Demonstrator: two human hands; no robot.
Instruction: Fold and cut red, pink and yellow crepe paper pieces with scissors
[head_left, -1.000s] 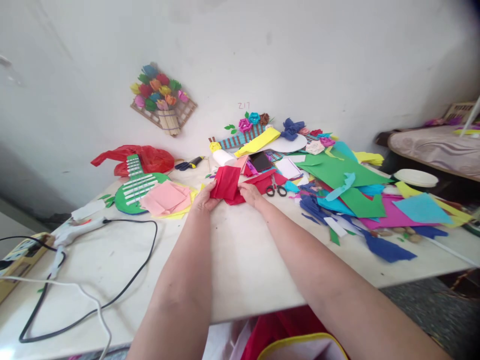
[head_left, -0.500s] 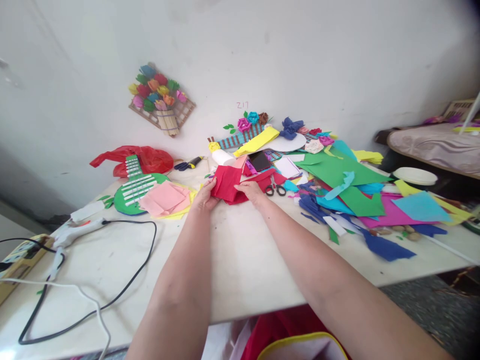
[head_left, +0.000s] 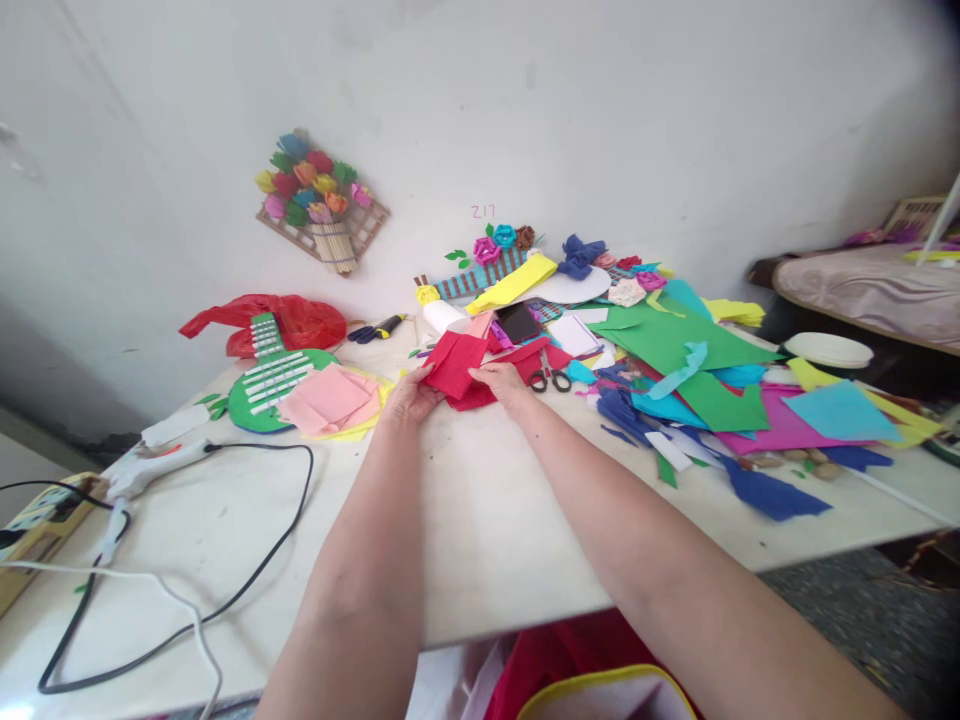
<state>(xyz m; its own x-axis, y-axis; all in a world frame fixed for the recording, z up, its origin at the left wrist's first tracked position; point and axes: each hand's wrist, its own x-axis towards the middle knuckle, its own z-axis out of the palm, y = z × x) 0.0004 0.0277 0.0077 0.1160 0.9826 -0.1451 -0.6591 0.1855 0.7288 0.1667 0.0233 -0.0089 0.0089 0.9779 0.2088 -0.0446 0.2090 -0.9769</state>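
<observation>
Both my arms reach across a white table (head_left: 480,540) to a folded piece of red crepe paper (head_left: 454,362). My left hand (head_left: 411,396) pinches its lower left corner, thumb on top. My right hand (head_left: 501,384) grips its right edge with curled fingers. More red paper (head_left: 536,358) lies just behind, and a pair of black-handled scissors (head_left: 552,379) rests right of my right hand.
Pink sheets (head_left: 330,398) lie on a green paper guitar (head_left: 268,378) at the left. A glue gun (head_left: 154,463) with a black cable (head_left: 247,580) lies front left. Coloured paper scraps (head_left: 720,395) cover the right side. A red plastic bag (head_left: 296,318) sits by the wall.
The red paper has tilted and dropped slightly between my hands. My right thumb has moved left onto it. Both arms stay in place.
</observation>
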